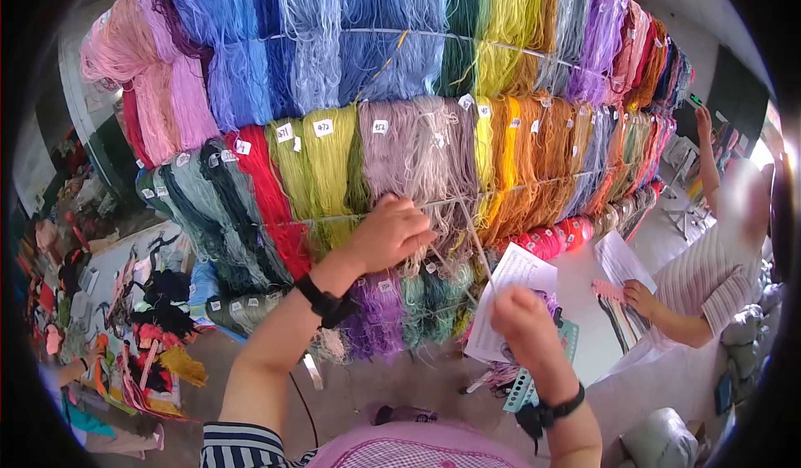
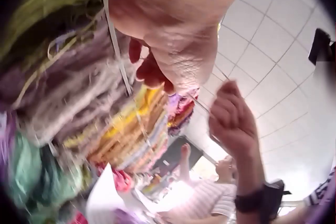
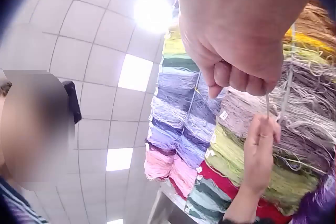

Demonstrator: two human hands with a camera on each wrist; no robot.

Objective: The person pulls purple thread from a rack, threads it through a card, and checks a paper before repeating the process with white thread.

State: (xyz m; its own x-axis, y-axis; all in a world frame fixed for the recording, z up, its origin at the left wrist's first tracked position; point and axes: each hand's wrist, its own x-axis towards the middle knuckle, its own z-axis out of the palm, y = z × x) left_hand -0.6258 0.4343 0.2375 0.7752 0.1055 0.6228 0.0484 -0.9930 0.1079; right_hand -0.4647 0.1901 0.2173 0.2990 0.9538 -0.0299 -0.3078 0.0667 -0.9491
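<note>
A pale strand [image 1: 477,243] [image 3: 268,106] runs taut to my right hand [image 1: 527,326] [image 3: 236,40], whose fingers are curled tightly round it, in front of the hanging yarn. My left hand [image 1: 388,236] [image 2: 170,29] is up against the mauve yarn [image 1: 381,147] at the middle of the rack. In the right wrist view its fingertips pinch the strand just beneath my right fist. Beside the mauve yarn hangs a paler, cream-grey bundle [image 1: 430,151]. The left wrist view shows the strand [image 2: 201,103] stretched between both hands.
Rows of numbered yarn in blue [image 1: 309,59], green [image 1: 329,168], red [image 1: 260,172] and orange [image 1: 534,143] fill the rack. Printed sheets [image 1: 521,280] lie at the right, where another person [image 1: 709,289] in stripes stands. A table of mixed yarns [image 1: 171,301] is at left.
</note>
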